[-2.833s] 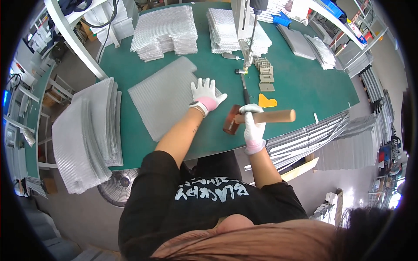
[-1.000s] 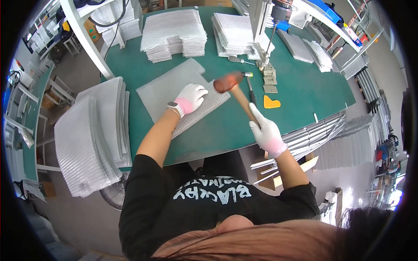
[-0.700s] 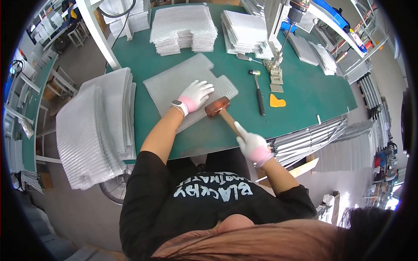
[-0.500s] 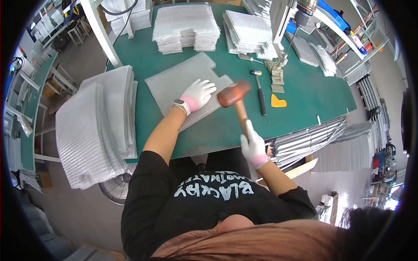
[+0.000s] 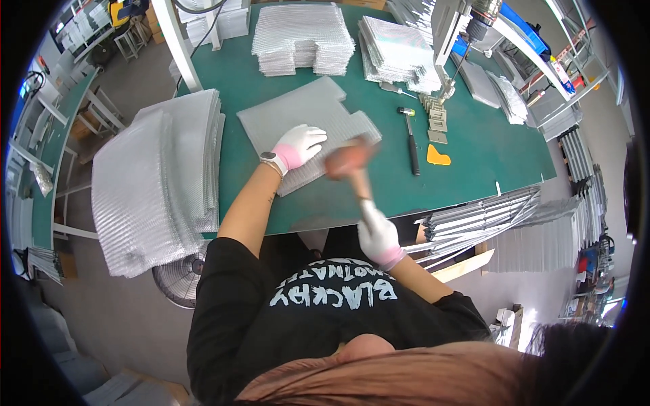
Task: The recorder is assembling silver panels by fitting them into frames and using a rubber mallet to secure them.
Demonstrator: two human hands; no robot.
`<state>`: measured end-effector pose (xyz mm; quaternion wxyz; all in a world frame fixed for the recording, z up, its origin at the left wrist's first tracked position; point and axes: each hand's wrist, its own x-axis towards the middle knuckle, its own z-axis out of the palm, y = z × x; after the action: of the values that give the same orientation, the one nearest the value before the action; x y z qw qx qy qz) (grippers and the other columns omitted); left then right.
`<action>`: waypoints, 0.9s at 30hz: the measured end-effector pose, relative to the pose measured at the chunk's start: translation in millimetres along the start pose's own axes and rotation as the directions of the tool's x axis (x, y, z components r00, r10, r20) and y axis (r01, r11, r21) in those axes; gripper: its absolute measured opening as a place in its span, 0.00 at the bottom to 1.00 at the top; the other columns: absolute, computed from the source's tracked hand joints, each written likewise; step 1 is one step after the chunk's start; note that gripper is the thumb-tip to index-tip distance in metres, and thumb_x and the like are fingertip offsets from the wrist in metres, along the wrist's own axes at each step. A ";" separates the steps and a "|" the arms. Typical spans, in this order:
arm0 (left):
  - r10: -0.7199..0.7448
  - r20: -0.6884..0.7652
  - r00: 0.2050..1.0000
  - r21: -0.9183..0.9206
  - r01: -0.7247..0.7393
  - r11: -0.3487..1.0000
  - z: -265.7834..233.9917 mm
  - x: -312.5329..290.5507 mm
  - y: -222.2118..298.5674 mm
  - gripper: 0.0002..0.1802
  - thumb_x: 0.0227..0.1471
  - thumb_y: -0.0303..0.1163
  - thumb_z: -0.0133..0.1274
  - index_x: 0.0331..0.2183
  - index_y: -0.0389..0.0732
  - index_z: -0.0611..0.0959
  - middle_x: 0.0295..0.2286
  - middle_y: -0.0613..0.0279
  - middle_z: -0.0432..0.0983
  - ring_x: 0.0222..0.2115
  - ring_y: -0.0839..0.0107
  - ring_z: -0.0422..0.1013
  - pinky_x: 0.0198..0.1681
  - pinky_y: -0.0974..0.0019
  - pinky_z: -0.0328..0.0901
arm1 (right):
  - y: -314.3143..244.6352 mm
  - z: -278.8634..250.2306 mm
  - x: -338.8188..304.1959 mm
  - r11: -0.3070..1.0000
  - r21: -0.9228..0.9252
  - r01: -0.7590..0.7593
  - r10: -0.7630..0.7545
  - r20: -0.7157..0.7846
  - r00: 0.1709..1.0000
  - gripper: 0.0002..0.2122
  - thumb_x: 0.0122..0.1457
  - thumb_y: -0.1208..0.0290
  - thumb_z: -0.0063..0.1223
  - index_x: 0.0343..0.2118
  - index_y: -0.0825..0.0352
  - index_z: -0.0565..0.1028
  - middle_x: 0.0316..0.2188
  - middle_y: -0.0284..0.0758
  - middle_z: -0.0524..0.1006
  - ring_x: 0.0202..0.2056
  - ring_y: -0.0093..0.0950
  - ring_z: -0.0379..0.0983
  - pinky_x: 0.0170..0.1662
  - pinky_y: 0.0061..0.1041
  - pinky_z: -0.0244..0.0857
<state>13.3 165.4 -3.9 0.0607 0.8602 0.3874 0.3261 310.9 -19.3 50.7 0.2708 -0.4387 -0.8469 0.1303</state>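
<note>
On the green table lies a thin silvery ribbed sheet (image 5: 291, 111) with a notch in its far right edge. My left hand (image 5: 298, 146), in a white glove with a pink cuff, rests flat on it with the fingers stretched out. My gloved right hand (image 5: 379, 237) is wrapped round the wooden handle of a mallet (image 5: 349, 159). The mallet's reddish-brown head is blurred by motion and hangs over the sheet's near right part; whether it touches the sheet I cannot tell.
Stacks of ribbed sheets stand at left (image 5: 162, 176), far middle (image 5: 305, 40) and far right (image 5: 399, 54). A small hammer (image 5: 412, 142), a yellow piece (image 5: 438, 155) and metal blocks (image 5: 437, 118) lie right, below a drill-like machine (image 5: 482, 17). A fan (image 5: 177, 281) stands below the left stack.
The mallet and my right hand have moved left and nearer to me. My left hand has shifted slightly left on the sheet and stays flat. The whole view has shifted a little.
</note>
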 end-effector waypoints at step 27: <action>-0.153 0.247 0.957 0.032 0.149 0.988 -14.6 -39.9 -37.3 0.23 0.58 0.32 0.49 0.55 0.44 0.76 0.60 0.54 0.66 0.62 0.51 0.59 0.66 0.50 0.51 | -67.6 0.1 12.6 0.918 0.230 -0.325 0.168 0.516 0.840 0.32 0.63 0.68 0.49 0.69 0.58 0.52 0.24 0.54 0.76 0.27 0.53 0.75 0.33 0.45 0.69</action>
<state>-38.5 160.9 -26.4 0.1280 0.8626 0.4433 0.2076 259.5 -48.3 86.0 0.0949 -0.4503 -0.7921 0.4009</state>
